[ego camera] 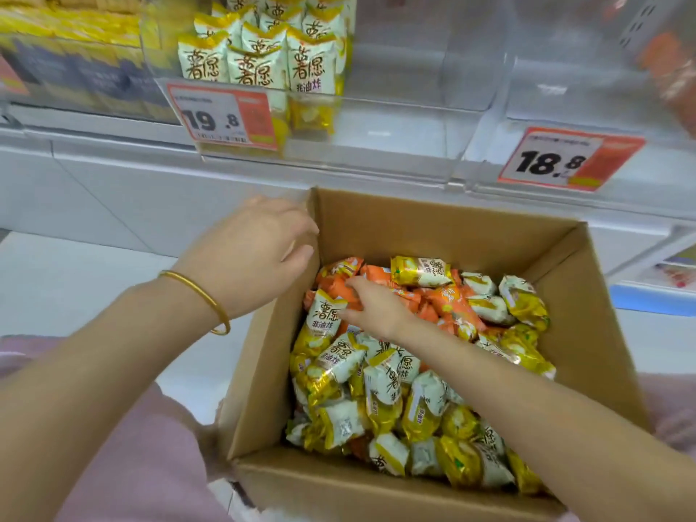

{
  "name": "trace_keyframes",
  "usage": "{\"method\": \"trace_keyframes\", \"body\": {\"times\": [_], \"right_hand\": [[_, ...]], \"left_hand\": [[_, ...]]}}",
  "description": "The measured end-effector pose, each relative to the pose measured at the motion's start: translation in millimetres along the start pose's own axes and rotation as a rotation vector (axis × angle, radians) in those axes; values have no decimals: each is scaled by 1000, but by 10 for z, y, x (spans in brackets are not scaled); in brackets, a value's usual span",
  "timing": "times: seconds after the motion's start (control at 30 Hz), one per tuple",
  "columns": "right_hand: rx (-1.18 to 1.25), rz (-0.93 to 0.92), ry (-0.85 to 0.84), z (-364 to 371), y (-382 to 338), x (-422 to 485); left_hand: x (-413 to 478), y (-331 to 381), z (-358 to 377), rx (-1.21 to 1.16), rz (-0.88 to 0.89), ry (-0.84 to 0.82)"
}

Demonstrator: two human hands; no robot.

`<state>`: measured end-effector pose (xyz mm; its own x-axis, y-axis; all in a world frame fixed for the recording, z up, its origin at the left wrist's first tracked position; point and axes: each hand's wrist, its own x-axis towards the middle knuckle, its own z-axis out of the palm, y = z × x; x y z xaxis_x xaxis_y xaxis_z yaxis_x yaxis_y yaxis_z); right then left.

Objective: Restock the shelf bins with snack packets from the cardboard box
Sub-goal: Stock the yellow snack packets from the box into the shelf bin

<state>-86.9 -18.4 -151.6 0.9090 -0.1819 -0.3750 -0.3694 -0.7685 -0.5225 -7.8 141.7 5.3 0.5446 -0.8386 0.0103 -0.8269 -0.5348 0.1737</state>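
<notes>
Your left hand (260, 239) grips the box (414, 227) rim mid-frame to steady it; your right hand (373, 307) digs among orange packets (333, 286), grasp unclear.

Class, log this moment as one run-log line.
left hand: holds cardboard box corner | right hand: among orange packets, grip unclear | shelf bin: partly stocked, yellow packets

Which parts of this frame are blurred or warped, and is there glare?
Head view: top corners smear, the upper-right orange packets unreadable; the shelf edge bows from the wide lens; the cardboard box and yellow packets inside are sharp; light even, faint sheen on the clear bin.
</notes>
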Motion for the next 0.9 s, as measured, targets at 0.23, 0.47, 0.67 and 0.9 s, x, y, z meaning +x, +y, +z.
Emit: {"method": "trace_keyframes", "body": {"times": [0.23,0.47,0.67,0.9], "right_hand": [[-237,121,-9,362,-224,324],[-63,81,-52,288,-130,402],[148,44,115,166,-64,294],[577,242,-71,-106,-187,-162]], "left_hand": [[38,11,51,18,-63,-71],[153,35,33,11,-47,-80],[173,97,12,5,-59,-96],[164,90,13,17,-73,-113]]}}
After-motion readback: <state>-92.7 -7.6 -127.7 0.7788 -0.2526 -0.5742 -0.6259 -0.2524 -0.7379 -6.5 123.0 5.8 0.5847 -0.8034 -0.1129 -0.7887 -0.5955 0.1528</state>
